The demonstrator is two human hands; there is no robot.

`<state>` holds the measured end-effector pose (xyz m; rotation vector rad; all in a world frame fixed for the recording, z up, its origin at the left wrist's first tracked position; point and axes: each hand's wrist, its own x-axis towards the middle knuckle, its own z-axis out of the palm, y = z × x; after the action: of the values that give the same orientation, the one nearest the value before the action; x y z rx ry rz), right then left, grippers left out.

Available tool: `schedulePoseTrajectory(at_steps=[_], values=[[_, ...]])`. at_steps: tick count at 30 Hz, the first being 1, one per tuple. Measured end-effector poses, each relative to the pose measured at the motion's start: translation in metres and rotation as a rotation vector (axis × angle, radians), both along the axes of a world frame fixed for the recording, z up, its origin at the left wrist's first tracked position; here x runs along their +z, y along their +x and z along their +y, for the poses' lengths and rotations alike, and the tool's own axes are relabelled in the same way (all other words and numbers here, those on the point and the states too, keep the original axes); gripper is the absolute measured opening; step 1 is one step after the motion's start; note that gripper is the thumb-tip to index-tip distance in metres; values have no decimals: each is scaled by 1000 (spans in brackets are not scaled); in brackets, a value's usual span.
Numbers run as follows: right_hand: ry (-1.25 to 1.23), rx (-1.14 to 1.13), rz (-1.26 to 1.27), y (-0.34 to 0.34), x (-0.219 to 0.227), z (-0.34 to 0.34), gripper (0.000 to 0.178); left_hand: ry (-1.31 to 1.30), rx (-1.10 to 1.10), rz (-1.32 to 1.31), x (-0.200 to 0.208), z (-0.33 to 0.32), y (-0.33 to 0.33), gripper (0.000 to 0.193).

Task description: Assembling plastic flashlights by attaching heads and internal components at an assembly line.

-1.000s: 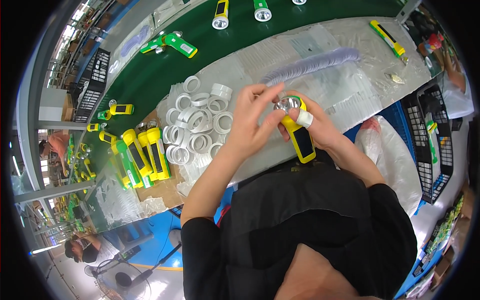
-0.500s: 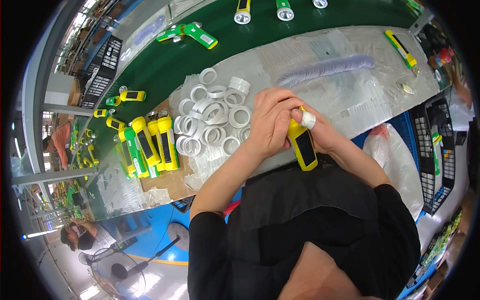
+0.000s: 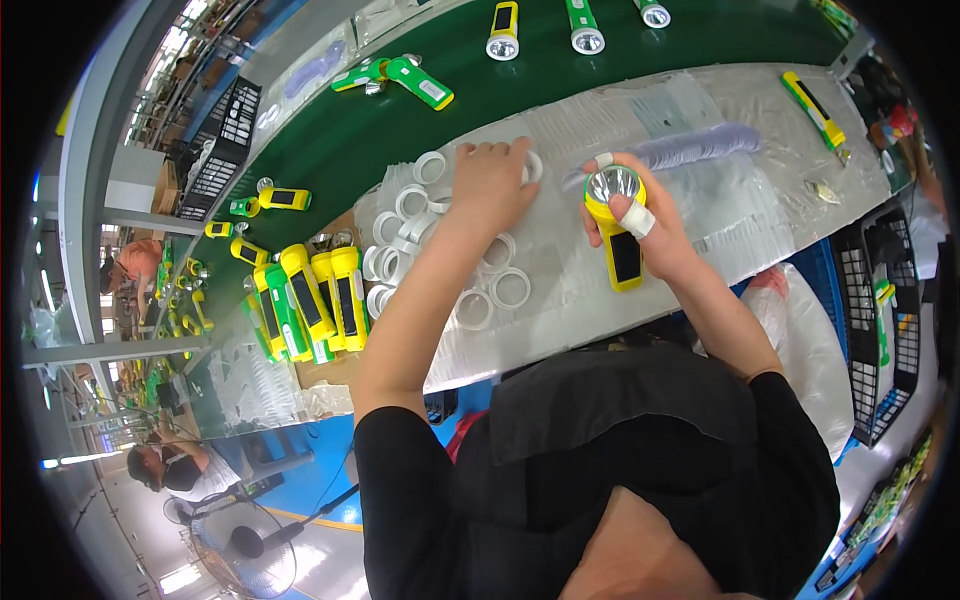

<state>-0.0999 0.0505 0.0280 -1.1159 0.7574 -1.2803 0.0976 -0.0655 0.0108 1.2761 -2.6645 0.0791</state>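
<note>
My right hand (image 3: 655, 225) is wrapped around a yellow flashlight (image 3: 624, 262) with a dark panel on its body. Its reflector head (image 3: 613, 184) faces up, and white wrapping covers part of the thumb and a fingertip. My left hand (image 3: 492, 187) is over the pile of white plastic rings (image 3: 405, 232), fingers bent downward. A white ring (image 3: 534, 167) shows between its thumb and index finger, partly hidden by them. More loose rings (image 3: 510, 288) lie around and below that wrist.
Several yellow and green flashlights (image 3: 305, 300) stand bunched on cardboard at left. Others lie on the green belt (image 3: 460, 70) beyond. A row of clear discs (image 3: 700, 147) and a single flashlight (image 3: 813, 108) lie at right. A white sack (image 3: 800, 340) and black crate (image 3: 870, 330) stand below.
My hands have separated. The left hand left the flashlight and moved up-left to the rings, where one ring has shifted. The right hand keeps the flashlight, now with its reflector head showing.
</note>
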Motion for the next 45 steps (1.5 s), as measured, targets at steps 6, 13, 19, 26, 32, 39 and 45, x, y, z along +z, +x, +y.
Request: schedulePoseTrajectory(at_steps=[6, 13, 19, 26, 32, 39, 45], values=[[-31, -77, -6, -10, -4, -7, 58, 245, -1, 348, 9, 1, 0, 47], [-110, -9, -10, -4, -10, -22, 49, 261, -342, 1082, 44, 52, -11, 31], [-322, -37, 78, -2, -18, -26, 45, 165, -401, 940, 55, 67, -21, 37], [-372, -120, 13, -12, -7, -18, 55, 149, -396, 776, 64, 69, -24, 41], [-769, -167, 866, -79, 50, -13, 43, 238, -444, 689, 76, 71, -40, 45], [-615, 246, 1343, -81, 120, -14, 33, 127, -523, 708, 61, 76, -71, 36], [-499, 408, 1376, -88, 128, -27, 35, 241, -453, 801, 57, 79, -79, 32]])
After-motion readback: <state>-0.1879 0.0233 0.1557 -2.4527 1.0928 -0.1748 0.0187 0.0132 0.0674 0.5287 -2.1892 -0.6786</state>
